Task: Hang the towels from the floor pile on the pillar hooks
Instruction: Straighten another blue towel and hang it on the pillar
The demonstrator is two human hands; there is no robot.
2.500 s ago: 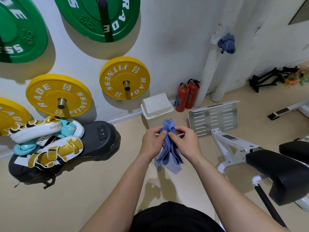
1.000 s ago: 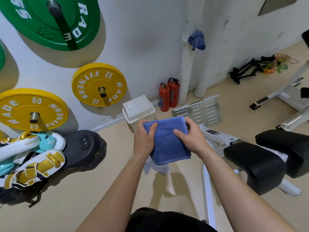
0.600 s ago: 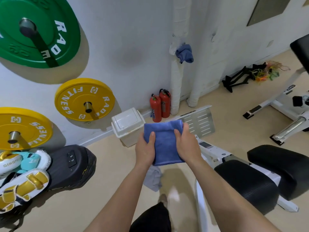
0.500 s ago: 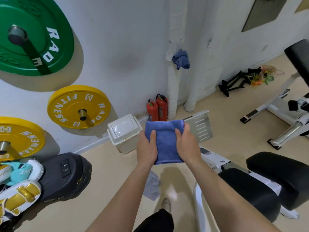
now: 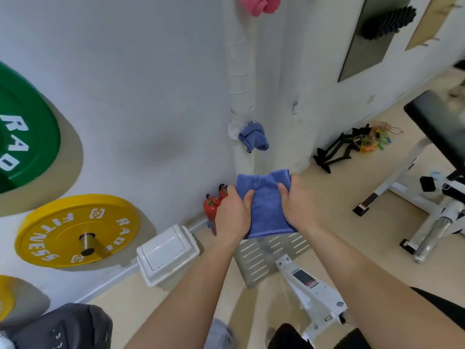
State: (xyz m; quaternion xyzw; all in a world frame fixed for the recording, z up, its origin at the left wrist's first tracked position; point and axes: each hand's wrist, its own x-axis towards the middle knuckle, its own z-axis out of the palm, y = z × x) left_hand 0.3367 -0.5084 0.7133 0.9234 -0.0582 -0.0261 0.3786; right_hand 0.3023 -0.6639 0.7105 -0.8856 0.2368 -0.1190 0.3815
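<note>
I hold a folded blue towel (image 5: 267, 207) stretched between both hands at chest height. My left hand (image 5: 232, 215) grips its left edge and my right hand (image 5: 297, 204) grips its right edge. Straight ahead stands the white wrapped pillar (image 5: 240, 71). A bunched blue towel (image 5: 253, 137) hangs on the pillar just above my hands, and a pink towel (image 5: 259, 3) hangs higher at the top edge. A bare metal hook (image 5: 295, 107) sticks out of the wall part to the right. A grey cloth (image 5: 219, 333) lies on the floor near my feet.
Yellow (image 5: 78, 230) and green (image 5: 22, 137) weight plates hang on the left wall. A white lidded bin (image 5: 167, 253), red fire extinguishers (image 5: 212, 207) and a perforated metal plate (image 5: 266, 255) stand near the pillar base. A white bench frame (image 5: 314, 293) and black pads (image 5: 437, 127) lie to the right.
I have stepped closer to the pillar and lifted my view; the pink towel and the bare hook have come into sight. Both hands still hold the blue towel, raised toward the pillar.
</note>
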